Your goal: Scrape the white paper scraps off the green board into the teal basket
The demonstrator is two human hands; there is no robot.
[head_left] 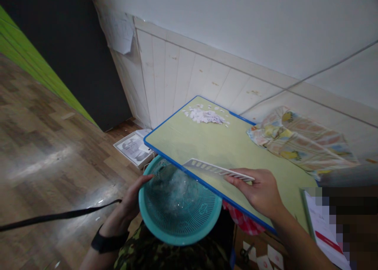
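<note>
My left hand [132, 200] grips the rim of a teal plastic basket [180, 211], held just below the near edge of a low green table with blue edging [206, 144]. White shreds lie in the basket. My right hand [260, 189] holds a flat grey slotted strip [217, 169], like a ruler, lying on the tabletop with its far end at the table edge above the basket. A small heap of white paper scraps [206, 115] sits at the far side of the table.
A patterned cloth bundle [301, 142] lies on the table's right side against the white panelled wall. A white box [134, 148] rests on the wooden floor by the table. Papers [321, 230] lie at the right. A black strap [59, 215] crosses the floor.
</note>
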